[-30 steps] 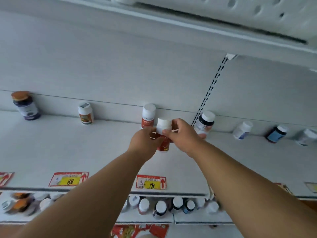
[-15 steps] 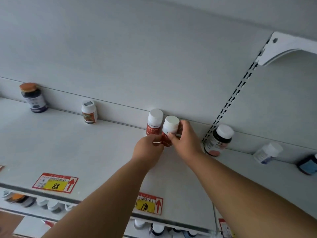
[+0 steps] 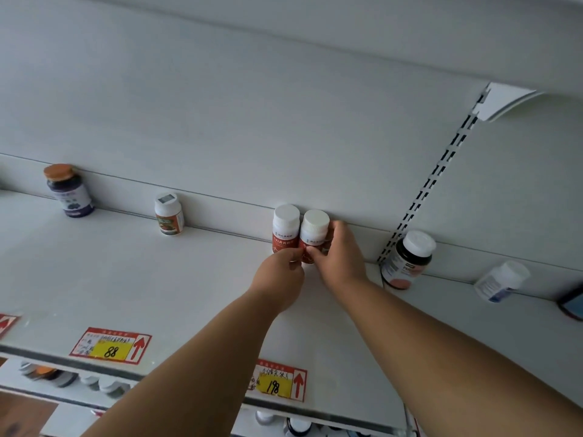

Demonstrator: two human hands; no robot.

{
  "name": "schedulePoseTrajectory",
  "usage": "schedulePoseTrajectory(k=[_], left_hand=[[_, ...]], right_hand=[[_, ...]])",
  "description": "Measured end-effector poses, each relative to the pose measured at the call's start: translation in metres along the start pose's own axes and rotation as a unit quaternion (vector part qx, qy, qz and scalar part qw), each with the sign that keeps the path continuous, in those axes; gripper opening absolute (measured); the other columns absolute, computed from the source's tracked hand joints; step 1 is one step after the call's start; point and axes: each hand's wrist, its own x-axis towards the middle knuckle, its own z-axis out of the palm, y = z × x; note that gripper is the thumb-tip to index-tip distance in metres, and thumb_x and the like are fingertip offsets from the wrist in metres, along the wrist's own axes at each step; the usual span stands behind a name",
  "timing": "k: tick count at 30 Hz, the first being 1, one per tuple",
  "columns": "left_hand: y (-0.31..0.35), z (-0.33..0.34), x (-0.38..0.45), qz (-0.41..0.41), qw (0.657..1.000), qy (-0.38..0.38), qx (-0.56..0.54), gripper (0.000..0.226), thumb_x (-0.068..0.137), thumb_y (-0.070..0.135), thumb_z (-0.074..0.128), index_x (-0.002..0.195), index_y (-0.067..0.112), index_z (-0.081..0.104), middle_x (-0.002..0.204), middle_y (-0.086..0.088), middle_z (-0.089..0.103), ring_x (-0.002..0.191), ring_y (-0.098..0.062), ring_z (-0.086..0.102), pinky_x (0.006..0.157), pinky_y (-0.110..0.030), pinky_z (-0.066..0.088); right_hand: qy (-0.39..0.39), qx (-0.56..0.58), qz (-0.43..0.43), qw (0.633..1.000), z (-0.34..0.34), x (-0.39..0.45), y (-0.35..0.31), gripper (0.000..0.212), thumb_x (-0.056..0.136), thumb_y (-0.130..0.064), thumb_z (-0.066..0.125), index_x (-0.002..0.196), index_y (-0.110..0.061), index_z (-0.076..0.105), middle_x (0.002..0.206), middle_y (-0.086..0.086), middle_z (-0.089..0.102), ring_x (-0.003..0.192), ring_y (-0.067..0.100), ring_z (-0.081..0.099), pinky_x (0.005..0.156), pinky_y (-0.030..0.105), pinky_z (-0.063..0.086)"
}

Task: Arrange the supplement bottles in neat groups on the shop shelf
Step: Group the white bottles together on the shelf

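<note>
Nearest the lens, two yellow-and-red price tags, "88" (image 3: 111, 346) and "198" (image 3: 279, 380), stuck along the front edge of the white shelf (image 3: 94, 279), with caps of further bottles just visible on the tier below. Beyond them, two bare forearms reaching up and in. Left hand (image 3: 279, 272) with fingertips pinched at the lower body of the right red bottle (image 3: 313, 236); right hand (image 3: 339, 258) curled round that same bottle's far side, so both grips narrow and holding it. Bottle upright at the back of the shelf, touching the left red bottle (image 3: 285, 228), an identical white-capped twin, both against the back panel. Likely light, stiff plastic with a glossy label, so somewhat slippery; best taken round the mid-body below the cap, not by the cap alone, and slid rather than lifted to avoid toppling the neighbour. Farther off along the back edge: a dark bottle with an orange lid (image 3: 69, 190) far left, a small white bottle (image 3: 169, 214) between, a dark white-capped bottle (image 3: 407, 260) right of the slotted upright, then a white bottle (image 3: 501, 280), well apart.
</note>
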Motion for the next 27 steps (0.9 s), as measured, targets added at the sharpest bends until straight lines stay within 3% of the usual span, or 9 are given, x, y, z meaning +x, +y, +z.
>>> schedulePoseTrajectory(k=[5,12,18,22,27], left_hand=[[0.002,-0.009,-0.01,0.01,0.999,-0.016,0.03,0.04,0.097,0.012,0.046,0.131,0.028,0.061,0.12,0.003,0.064,0.102,-0.015,0.059,0.088,-0.025,0.047],[0.003,-0.036,-0.028,0.041,0.996,-0.026,0.078,0.034,0.1,0.018,0.045,0.129,0.028,0.059,0.119,0.001,0.064,0.093,-0.016,0.061,0.071,-0.022,0.047],[0.006,-0.062,-0.066,0.111,0.987,-0.027,0.109,0.036,0.099,0.017,0.049,0.134,0.026,0.055,0.125,0.005,0.062,0.099,-0.007,0.052,0.085,-0.021,0.039],[0.002,-0.085,-0.106,0.132,0.985,0.001,0.108,0.038,0.096,0.015,0.053,0.134,0.022,0.055,0.123,0.004,0.062,0.099,-0.005,0.054,0.088,-0.019,0.039],[-0.031,-0.122,-0.171,0.117,0.985,0.09,0.089,0.034,0.093,0.012,0.057,0.126,0.022,0.059,0.114,0.007,0.064,0.099,-0.006,0.061,0.087,-0.013,0.043]], right_hand=[[0.018,0.004,0.054,0.998,-0.002,-0.017,-0.007,0.062,0.075,-0.027,0.083,0.122,-0.009,0.048,0.119,0.009,0.057,0.106,0.027,0.06,0.08,0.035,0.048],[0.049,-0.041,0.069,0.996,-0.017,-0.067,-0.028,0.062,0.084,-0.029,0.076,0.134,-0.012,0.042,0.127,0.009,0.055,0.113,0.024,0.056,0.092,0.036,0.049],[0.07,-0.03,0.072,0.994,-0.03,-0.119,-0.061,0.057,0.088,-0.029,0.072,0.135,-0.016,0.042,0.127,0.005,0.053,0.113,0.02,0.056,0.092,0.034,0.05],[0.063,-0.016,0.04,0.997,-0.038,-0.152,-0.087,0.051,0.09,-0.029,0.068,0.134,-0.019,0.044,0.124,0.002,0.053,0.104,0.013,0.055,0.083,0.025,0.043],[0.018,0.073,-0.011,0.997,-0.018,-0.201,-0.118,0.045,0.091,-0.027,0.068,0.131,-0.024,0.048,0.124,-0.003,0.051,0.101,0.007,0.054,0.083,0.021,0.043]])
